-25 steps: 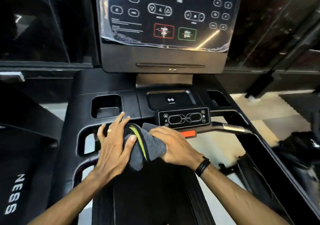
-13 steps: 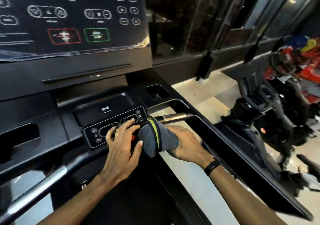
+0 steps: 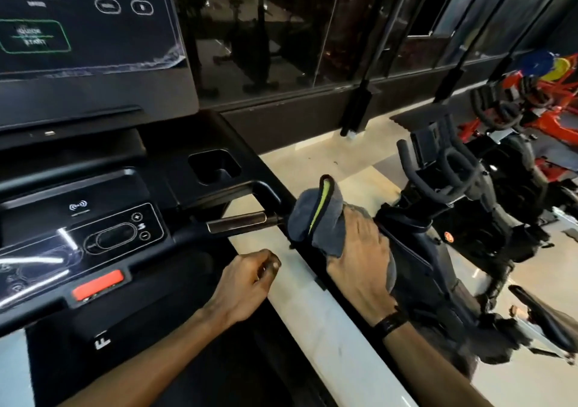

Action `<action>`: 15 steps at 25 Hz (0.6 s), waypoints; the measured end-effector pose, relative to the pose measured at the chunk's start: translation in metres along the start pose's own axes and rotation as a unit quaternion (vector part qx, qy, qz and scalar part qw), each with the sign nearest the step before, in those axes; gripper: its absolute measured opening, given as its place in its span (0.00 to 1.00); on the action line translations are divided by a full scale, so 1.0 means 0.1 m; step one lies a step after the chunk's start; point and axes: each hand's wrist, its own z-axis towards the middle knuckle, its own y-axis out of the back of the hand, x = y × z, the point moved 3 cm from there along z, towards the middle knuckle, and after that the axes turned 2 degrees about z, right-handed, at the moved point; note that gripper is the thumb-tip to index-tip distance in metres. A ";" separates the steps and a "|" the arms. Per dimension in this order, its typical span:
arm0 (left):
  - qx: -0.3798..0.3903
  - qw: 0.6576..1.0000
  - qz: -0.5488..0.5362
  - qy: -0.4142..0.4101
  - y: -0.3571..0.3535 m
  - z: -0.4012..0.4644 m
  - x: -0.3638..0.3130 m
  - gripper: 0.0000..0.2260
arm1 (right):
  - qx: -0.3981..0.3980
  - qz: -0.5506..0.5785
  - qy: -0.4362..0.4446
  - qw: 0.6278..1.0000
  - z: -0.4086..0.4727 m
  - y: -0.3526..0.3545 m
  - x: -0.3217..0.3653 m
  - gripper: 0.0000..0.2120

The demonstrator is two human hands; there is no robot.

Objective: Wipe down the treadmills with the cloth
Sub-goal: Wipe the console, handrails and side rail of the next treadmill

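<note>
I stand on a black treadmill (image 3: pixel 175 168) with a touch console at the upper left and a small control panel (image 3: pixel 119 234) below it. My right hand (image 3: pixel 362 259) is shut on a grey cloth (image 3: pixel 316 218) with a yellow-green edge and presses it onto the treadmill's right side rail (image 3: pixel 316 269), just past the metal grip sensor (image 3: pixel 237 222). My left hand (image 3: pixel 247 278) hovers below the console's right end, fingers curled shut, holding nothing.
A cup holder (image 3: pixel 215 167) sits behind the grip sensor. An exercise bike (image 3: pixel 463 218) stands close on the right, with red equipment (image 3: pixel 531 118) behind it. Dark glass panels (image 3: pixel 312 31) run along the back. Pale floor (image 3: pixel 316 312) shows beside the rail.
My right hand has carried the cloth from the console's front to the right side rail. My left hand has let go of the cloth and closed. My view has turned to the right.
</note>
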 end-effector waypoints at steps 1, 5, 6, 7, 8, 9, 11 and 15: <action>0.009 0.999 -0.020 0.046 -0.11 0.03 0.03 0.14 | 0.074 -0.006 0.001 0.997 -0.02 -0.11 -0.03 0.41; 0.081 0.964 -0.131 0.216 -0.50 0.10 0.18 0.11 | 0.321 -0.045 -0.030 0.946 -0.13 -0.78 -0.22 0.57; 0.090 0.960 -0.130 0.232 -0.55 0.13 0.21 0.13 | 0.302 -0.052 -0.033 0.951 -0.14 -0.84 -0.23 0.56; 0.094 0.955 -0.128 0.251 -0.58 0.16 0.23 0.17 | 0.278 -0.056 -0.033 0.958 -0.14 -0.87 -0.22 0.55; 0.097 0.951 -0.131 0.263 -0.61 0.21 0.23 0.21 | 0.260 -0.061 -0.029 0.963 -0.14 -0.89 -0.22 0.53; 0.103 0.945 -0.154 0.270 -0.66 0.28 0.21 0.22 | 0.241 -0.061 -0.027 0.968 -0.14 -0.87 -0.22 0.52; 0.108 0.928 -0.219 0.281 -0.77 0.39 0.04 0.17 | 0.226 -0.061 -0.035 0.972 -0.17 -0.81 -0.20 0.51; 0.089 0.851 -0.373 0.359 -1.17 0.63 -0.23 0.29 | 0.250 -0.046 -0.025 0.967 -0.24 -0.69 -0.17 0.49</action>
